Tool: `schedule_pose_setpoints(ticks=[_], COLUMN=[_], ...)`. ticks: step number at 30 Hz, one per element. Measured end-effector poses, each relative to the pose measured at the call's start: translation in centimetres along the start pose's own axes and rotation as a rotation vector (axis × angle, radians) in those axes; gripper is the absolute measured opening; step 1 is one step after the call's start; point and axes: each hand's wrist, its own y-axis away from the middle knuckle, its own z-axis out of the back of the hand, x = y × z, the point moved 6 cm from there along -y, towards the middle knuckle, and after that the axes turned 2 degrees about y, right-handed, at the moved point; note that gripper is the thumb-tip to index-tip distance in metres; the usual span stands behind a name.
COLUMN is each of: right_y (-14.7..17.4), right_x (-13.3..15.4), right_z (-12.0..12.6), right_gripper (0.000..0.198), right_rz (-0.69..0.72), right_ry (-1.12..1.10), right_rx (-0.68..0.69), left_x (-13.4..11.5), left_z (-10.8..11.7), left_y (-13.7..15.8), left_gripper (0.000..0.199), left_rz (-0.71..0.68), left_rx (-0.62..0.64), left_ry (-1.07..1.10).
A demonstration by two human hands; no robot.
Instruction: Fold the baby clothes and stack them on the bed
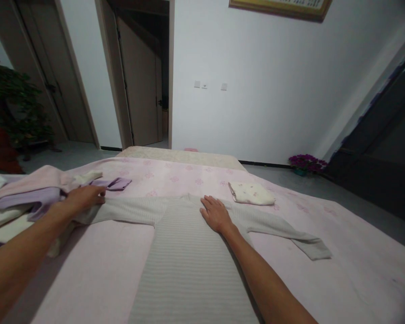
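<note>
A light grey striped long-sleeved shirt [192, 261] lies spread out, front and middle, with its neckline away from me and both sleeves stretched sideways. My left hand [86, 198] is over the left sleeve, its fingers closed together around the fabric; part of the grip is hidden. My right hand [216, 213] rests flat on the shirt near the collar, fingers out, holding nothing. The right sleeve [290, 229] bends toward me at its cuff. Beside my left hand is a heap of clothes [27, 189] in pink, lilac and cream, with a purple garment [119, 183] just beyond.
A pink flowered sheet [340, 265] covers the surface under the shirt. A folded cream cloth [252, 193] with small prints lies past the right shoulder. Farther off stand a white wall, an ajar door [140, 81], a leafy plant [13, 103] and purple flowers [307, 163].
</note>
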Motion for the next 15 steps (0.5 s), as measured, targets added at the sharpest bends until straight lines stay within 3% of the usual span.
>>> schedule_pose_setpoints(ticks=[3,6,10,12,15], right_y=[-0.1,-0.1,0.1,0.3,0.5], right_x=[-0.1,-0.1,0.0,0.1,0.1], right_z=[-0.2,-0.2,0.0,0.2,0.3], right_gripper=[0.056,0.056,0.055,0.054,0.052], right_rz=[-0.002,-0.002,0.001,0.003,0.008], right_ry=[-0.005,-0.005,-0.003,-0.012,-0.048], right_rx=[-0.004,-0.004,-0.022,-0.036,-0.058], left_x=[0.9,-0.4,-6.8,-10.7,-15.4], left_z=[-0.1,0.1,-1.6,-3.6,-7.2], left_y=[0.7,1.9,3.7,4.8,6.3], left_gripper=[0.023,0.033,0.041,0.049,0.054], left_rz=[0.055,0.021,-0.235,-0.359,-0.471], left_rx=[0.003,-0.058,-0.108,-0.080,-0.026], left_ry=[-0.127,-0.214,-0.119,0.041,0.116])
